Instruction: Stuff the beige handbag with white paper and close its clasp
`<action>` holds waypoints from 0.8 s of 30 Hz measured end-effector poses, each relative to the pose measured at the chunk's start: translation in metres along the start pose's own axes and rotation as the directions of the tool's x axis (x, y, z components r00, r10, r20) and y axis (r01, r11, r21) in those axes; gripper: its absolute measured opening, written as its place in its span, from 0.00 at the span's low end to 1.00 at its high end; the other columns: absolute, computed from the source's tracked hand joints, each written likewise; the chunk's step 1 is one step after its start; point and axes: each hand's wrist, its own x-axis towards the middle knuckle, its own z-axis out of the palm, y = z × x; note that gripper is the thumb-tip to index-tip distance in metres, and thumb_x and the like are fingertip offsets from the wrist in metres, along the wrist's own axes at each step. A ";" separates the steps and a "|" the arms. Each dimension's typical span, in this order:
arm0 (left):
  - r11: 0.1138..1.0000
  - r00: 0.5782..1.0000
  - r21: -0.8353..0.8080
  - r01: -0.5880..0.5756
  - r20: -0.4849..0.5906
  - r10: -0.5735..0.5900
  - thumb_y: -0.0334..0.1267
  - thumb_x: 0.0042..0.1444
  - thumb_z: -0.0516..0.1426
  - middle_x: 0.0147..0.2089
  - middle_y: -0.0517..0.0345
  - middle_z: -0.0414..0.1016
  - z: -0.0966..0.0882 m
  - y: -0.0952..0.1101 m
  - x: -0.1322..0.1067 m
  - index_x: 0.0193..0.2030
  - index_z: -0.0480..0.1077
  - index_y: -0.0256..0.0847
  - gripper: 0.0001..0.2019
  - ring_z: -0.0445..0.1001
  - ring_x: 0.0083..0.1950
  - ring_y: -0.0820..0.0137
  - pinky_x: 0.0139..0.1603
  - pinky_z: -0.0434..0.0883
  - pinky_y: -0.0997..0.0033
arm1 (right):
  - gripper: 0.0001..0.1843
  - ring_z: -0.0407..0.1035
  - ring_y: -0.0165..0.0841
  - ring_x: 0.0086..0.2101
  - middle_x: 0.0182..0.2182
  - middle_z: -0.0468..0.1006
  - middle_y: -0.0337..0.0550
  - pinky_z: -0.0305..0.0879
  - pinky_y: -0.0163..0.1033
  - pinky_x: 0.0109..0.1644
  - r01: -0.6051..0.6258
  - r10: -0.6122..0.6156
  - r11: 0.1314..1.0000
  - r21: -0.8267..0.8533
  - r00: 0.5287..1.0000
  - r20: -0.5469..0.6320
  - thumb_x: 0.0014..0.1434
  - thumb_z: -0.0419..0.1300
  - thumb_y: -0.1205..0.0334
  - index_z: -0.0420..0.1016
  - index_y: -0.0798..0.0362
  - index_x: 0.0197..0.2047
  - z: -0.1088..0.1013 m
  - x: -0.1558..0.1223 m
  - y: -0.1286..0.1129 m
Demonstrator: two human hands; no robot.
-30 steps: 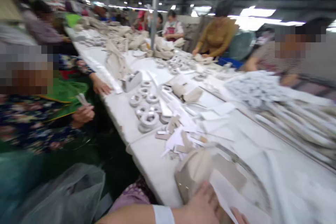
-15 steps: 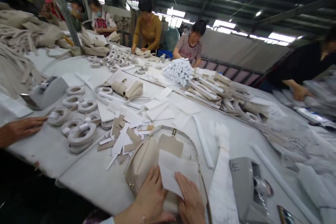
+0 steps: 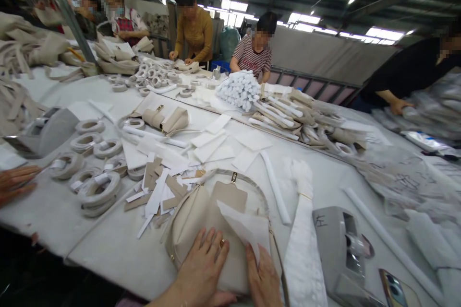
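A beige handbag (image 3: 190,223) lies on the table in front of me, its strap looped at the far side and its tan flap (image 3: 230,197) folded back. My left hand (image 3: 204,261) rests flat on the bag with fingers outstretched, a ring on one of them. At the bag's right side, my right hand (image 3: 262,273) grips the lower edge of a thin white sheet (image 3: 248,223). The sheet stands tilted over the bag, its upper left corner lifted. Part of the bag's front is hidden under both hands.
Rolled beige straps (image 3: 99,191) and loose paper strips (image 3: 158,192) lie to the left, near a co-worker's hand (image 3: 16,182). A grey tape dispenser (image 3: 340,254), a phone (image 3: 396,288) and a bundle of white strips (image 3: 302,230) are at right. Co-workers stand across the table.
My left hand has come away from the sheet and lies flatter on the bag. The sheet, in my right hand, has tipped and curled to the right. The camera view has shifted slightly.
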 end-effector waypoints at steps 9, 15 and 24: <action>1.000 1.000 0.012 -0.007 0.010 0.007 0.70 0.52 0.46 0.67 0.39 0.55 -0.015 0.004 0.003 0.69 0.48 0.32 0.48 0.53 0.68 0.49 0.68 0.48 0.46 | 0.20 0.72 0.36 0.47 0.47 0.78 0.42 0.69 0.48 0.54 0.158 -0.166 0.979 -0.127 0.985 -0.053 0.64 0.46 0.66 0.69 0.49 0.55 0.011 -0.007 0.004; 0.986 0.994 0.130 -0.106 0.028 0.103 0.60 0.54 0.56 0.68 0.38 0.53 -0.019 -0.005 -0.012 0.68 0.47 0.52 0.39 0.53 0.67 0.47 0.63 0.50 0.35 | 0.28 0.69 0.35 0.50 0.51 0.75 0.42 0.67 0.46 0.55 0.209 -0.225 0.956 -0.205 0.973 -0.060 0.56 0.47 0.75 0.65 0.52 0.59 0.011 -0.009 0.002; 0.974 0.990 0.183 -0.131 -0.028 0.139 0.56 0.54 0.58 0.67 0.44 0.56 0.006 -0.007 -0.020 0.68 0.49 0.51 0.38 0.55 0.66 0.42 0.60 0.55 0.32 | 0.40 0.60 0.42 0.58 0.59 0.67 0.44 0.55 0.53 0.60 0.370 -0.372 0.867 -0.334 0.926 0.062 0.41 0.48 0.79 0.65 0.54 0.60 0.011 -0.018 -0.015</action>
